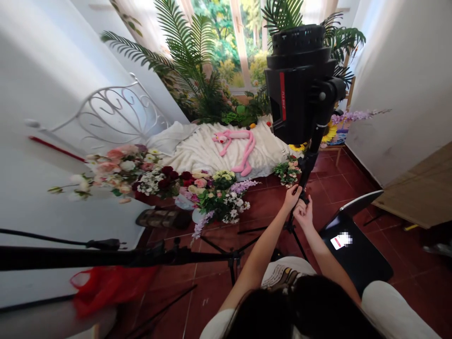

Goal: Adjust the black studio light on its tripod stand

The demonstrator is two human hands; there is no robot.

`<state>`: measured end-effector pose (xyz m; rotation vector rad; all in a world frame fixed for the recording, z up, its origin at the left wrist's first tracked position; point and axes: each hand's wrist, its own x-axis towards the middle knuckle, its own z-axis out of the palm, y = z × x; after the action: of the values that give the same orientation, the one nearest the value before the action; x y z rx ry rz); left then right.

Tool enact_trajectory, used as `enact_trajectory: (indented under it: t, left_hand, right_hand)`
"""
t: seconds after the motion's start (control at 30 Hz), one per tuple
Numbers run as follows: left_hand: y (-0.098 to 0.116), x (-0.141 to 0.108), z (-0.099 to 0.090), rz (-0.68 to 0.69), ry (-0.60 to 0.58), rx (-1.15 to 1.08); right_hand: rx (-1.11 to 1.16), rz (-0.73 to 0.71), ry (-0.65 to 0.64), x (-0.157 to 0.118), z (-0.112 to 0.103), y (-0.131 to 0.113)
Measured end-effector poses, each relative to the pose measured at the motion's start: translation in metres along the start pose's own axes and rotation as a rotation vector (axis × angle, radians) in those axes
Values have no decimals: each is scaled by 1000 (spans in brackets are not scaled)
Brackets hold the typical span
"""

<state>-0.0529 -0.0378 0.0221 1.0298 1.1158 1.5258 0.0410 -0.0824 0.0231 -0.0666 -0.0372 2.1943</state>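
A large black studio light (300, 89) with a red stripe stands at the right of the middle, on top of a black stand (310, 160). My left hand (292, 197) is closed round the stand's pole below the light. Just to its right and slightly lower, my right hand (303, 211) has its fingers curled at a black knob or clamp on the same pole. The two hands are close together. The stand's lower part shows between my forearms, with its legs on the red tiles.
A white draped bed (197, 146) bears a pink plush toy (247, 136). Flowers (226, 197) stand before it. A black chair (363, 254) is at the right. Another black stand (205, 256) lies across the left, near a red bag (109, 282).
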Motion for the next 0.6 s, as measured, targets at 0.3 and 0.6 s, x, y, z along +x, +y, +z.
enact_trajectory:
  t: [0.3,0.6]
  left_hand:
    - [0,2,-1,41,-13,22]
    - [-1,1,-1,30,-5,27]
  right_hand:
    - [-966,-134,369,1,-5,-19]
    - [-1760,-476,26,-8,85,-78]
